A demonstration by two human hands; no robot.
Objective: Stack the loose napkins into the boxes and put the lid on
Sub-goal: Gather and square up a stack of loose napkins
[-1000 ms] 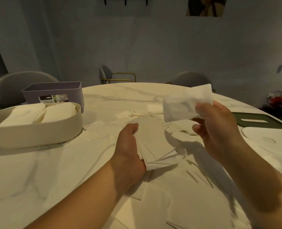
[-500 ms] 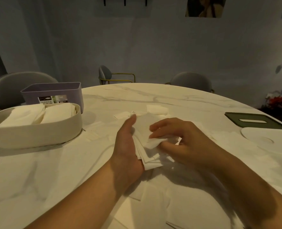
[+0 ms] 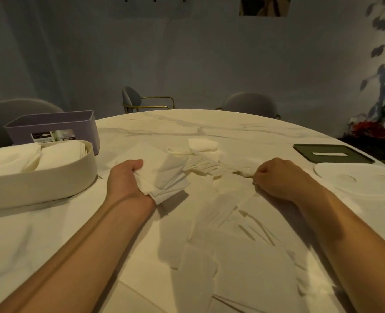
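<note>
Looking down from head height, two bare forearms reach across a round, pale marble-patterned desk [image 3: 51,222]. At the far left sits a cream oval box [image 3: 40,179], open on top, with two rows of folded napkins [image 3: 38,154] already stacked inside it. Directly behind it, touching or nearly touching, stands a purple box [image 3: 51,125] with a label on its front; what it holds cannot be seen from this angle.

Just right of the cream box, the left hand [image 3: 126,179] is closed around a fanned stack of napkins [image 3: 162,175], thumb on top, holding the stack just above the desk. Beyond and to the right of the stack, a loose pile of napkins [image 3: 205,159] lies scattered near the middle of the desk, and more flat napkins [image 3: 209,256] cover the desk nearer the person, between the two arms.

Further right, the right hand [image 3: 277,179] rests on the desk, curled into a loose fist, its fingertips pinching the edge of a napkin in the spread. At the far right edge lie two lids, well apart from the boxes: a dark green lid [image 3: 331,153] with a slot in its middle, and just in front of it a white oval lid [image 3: 356,177].

Grey chairs [image 3: 250,105] stand behind the desk against a dim wall.
</note>
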